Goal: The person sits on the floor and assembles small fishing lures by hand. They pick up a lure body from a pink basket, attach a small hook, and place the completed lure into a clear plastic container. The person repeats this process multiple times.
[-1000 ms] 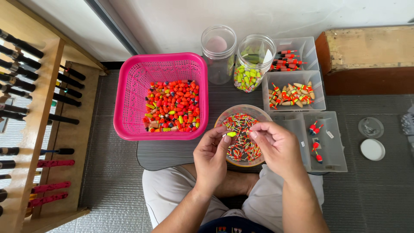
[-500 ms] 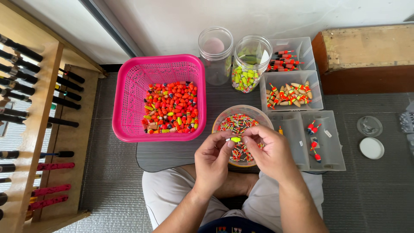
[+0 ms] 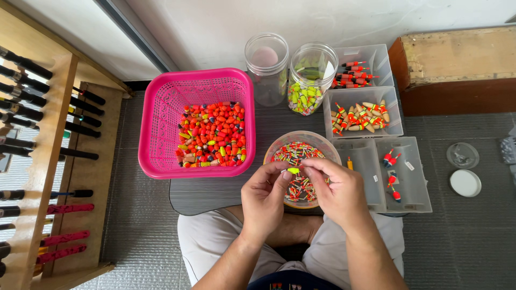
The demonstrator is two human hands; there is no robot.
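Both of my hands meet over a round clear bowl (image 3: 279,147) full of thin red, green and white sticks. My left hand (image 3: 263,198) and my right hand (image 3: 338,190) pinch a small yellow-green float (image 3: 293,171) between their fingertips, one on each end. The bowl sits on a dark board (image 3: 215,193) across my lap. A pink plastic basket (image 3: 161,134) with many orange, red and yellow floats lies to the left of the bowl.
Two clear jars (image 3: 267,67) stand behind, one with yellow-green floats (image 3: 309,80). Clear trays (image 3: 363,115) of floats lie on the right, lids (image 3: 465,182) beyond them. A wooden rack of rods (image 3: 37,150) is at the left, a wooden box (image 3: 457,70) at the back right.
Both hands, with the yellow-green float between them, have drawn slightly nearer to me over the bowl. Nothing else has moved.
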